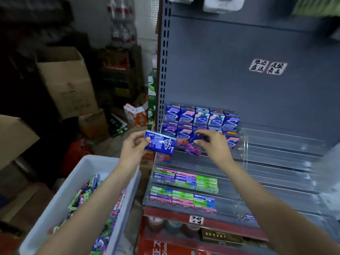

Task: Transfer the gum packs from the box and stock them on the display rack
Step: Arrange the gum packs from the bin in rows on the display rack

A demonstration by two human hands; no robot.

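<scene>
We are facing a grey metal shelf unit [239, 89] with a perforated upright, and stepped on it is the clear acrylic display rack [276, 162], its smooth tiers glossy and mostly bare on the right. Brown cardboard cartons [68, 81] and stacked drink crates crowd the floor to our left, well apart from the rack. Low at our left sits the white plastic box [77, 181], its walls plain and matte, holding a loose heap of green, purple and pink gum packs. Our left hand [132, 150] pinches a flat blue gum pack [161, 145] by its short left end, long axis running left to right and tilted slightly down to the right, printed back toward us, just beside the rack's left edge. Our right hand [211, 144] curls its fingers round a purple gum pack [195, 150] at the upper tier, in front of the upright blue packs [200, 118] standing in rows there. Slim stick packs [184, 188] lie flat on the lower tiers.
</scene>
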